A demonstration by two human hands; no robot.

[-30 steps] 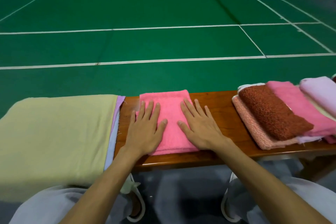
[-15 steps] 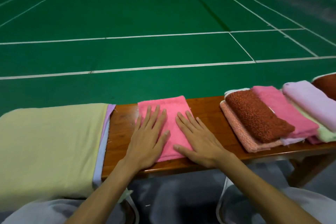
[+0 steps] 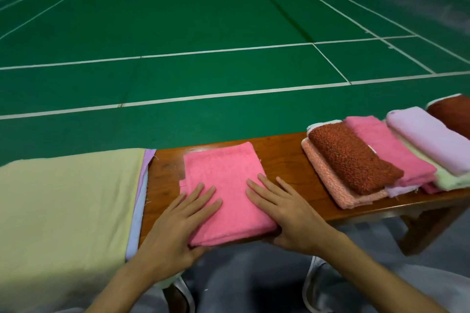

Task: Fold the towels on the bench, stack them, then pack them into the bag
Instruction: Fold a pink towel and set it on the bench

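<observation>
At lower centre, folded pink terry towel (image 3: 226, 180) lies on brown wooden bench (image 3: 284, 157); left hand (image 3: 178, 226) and right hand (image 3: 287, 213) press it flat, fingers straight, nothing gripped. Advised: smooth evenly, edges square.

My one camera sits on my head and looks forward and down, close above the bench (image 3: 279, 156), with the wide green court floor (image 3: 203, 20) lying far behind it.

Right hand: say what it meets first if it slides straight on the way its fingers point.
Only more of the pink towel that the right hand rests on; its fingers point away and leftward across it. Past the towel's far edge, just bare bench, then floor: the way looks free.
</observation>
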